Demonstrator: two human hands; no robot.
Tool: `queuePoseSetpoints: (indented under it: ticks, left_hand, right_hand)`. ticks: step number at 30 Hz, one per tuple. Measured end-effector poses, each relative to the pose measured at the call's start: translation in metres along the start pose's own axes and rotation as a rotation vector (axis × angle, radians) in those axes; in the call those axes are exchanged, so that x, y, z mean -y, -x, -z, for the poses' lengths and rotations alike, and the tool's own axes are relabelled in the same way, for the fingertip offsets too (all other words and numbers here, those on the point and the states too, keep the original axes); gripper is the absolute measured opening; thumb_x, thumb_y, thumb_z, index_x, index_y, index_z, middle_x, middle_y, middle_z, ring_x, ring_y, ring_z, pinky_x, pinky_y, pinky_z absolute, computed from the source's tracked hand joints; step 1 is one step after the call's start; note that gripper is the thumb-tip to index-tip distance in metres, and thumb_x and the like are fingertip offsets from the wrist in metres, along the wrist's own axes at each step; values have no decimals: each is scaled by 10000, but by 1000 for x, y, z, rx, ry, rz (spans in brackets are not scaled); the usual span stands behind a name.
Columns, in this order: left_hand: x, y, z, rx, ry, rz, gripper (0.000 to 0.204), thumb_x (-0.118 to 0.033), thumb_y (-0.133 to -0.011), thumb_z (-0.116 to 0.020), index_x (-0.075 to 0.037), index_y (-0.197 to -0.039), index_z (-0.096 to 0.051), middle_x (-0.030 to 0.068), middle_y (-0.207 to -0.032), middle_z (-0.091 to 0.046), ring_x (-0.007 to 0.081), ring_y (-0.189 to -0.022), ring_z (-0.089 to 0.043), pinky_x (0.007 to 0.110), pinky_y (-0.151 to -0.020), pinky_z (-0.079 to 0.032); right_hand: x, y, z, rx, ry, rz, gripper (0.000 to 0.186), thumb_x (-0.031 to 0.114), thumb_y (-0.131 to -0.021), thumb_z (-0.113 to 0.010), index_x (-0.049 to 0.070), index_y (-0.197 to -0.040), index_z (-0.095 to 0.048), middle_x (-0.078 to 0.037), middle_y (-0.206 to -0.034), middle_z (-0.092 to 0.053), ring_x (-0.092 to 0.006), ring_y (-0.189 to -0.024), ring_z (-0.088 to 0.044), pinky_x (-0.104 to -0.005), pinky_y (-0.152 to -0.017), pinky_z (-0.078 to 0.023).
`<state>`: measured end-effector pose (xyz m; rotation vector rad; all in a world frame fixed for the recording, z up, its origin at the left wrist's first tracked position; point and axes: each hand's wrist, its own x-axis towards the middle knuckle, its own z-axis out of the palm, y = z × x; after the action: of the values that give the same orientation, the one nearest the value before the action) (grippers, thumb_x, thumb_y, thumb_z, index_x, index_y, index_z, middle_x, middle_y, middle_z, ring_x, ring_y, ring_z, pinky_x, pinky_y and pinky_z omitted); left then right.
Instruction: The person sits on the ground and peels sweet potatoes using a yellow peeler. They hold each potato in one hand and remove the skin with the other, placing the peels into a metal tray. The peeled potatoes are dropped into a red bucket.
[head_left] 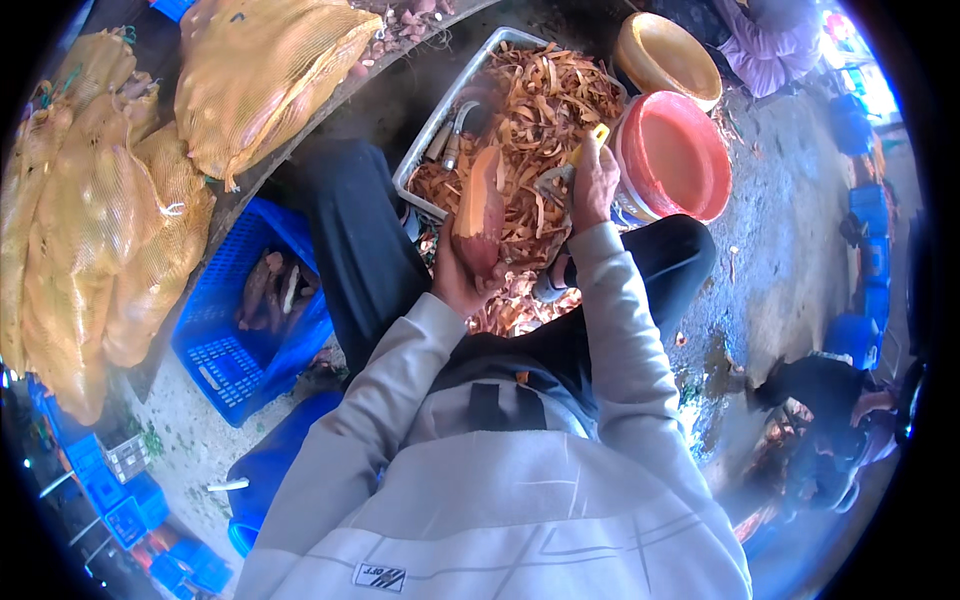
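Head view: the left hand (458, 278) holds a sweet potato (480, 212) upright by its lower end, just in front of the grey tray (432, 140), its grip closed round the root. The right hand (594, 186) is on the near right side of the tray, its grip shut on a yellow-handled peeler (592, 140), apart from the root at this moment.

The upper part of the root shows bare orange flesh along one long face; the lower end, inside the left hand's grip, is still dark red skin. So I judge this root roughly half peeled on the side that shows; the far side is hidden.

The tray is heaped with orange-brown peelings (550, 100), and more lie on the ground just near of it, between the person's knees, which points to many roots already done. A red bucket (672, 155) stands touching the tray's right side; its inside looks empty from here, though the bottom is not fully seen. A yellow basin (665, 58) sits beyond the bucket.

Left of the tray, a blue crate (215, 355) holds a few unpeeled roots, and further left several full yellow mesh sacks (100, 220) are piled. Judging by these, much peeling is left.
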<state>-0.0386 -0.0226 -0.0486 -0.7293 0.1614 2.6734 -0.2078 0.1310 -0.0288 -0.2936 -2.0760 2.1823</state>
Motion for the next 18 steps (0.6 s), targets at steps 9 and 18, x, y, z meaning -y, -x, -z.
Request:
queuePoseSetpoints:
  ticks: [9, 18]
  left_hand:
    - [2, -10, 16, 142, -40, -68, 684, -721, -930, -367, -131, -1199, -582, 76, -984, -655, 202, -736, -631, 279, -542, -500]
    - [11, 6, 1, 149, -40, 15, 615, -657, -958, -398, -127, -1201, -594, 65, -936, -677, 233, -561, -620, 287, -379, -434]
  right_hand:
    - [-15, 91, -39, 122, 399, 193, 408, 400, -991, -566, 18, -862, -629, -14, -711, -597, -93, -634, -531, -285, -548, -414]
    - [-52, -19, -38, -96, 565, 128, 536, 506, -972, -490, -13, -869, -572, -188, -777, -585, -299, -737, -588, -456, -718, -484]
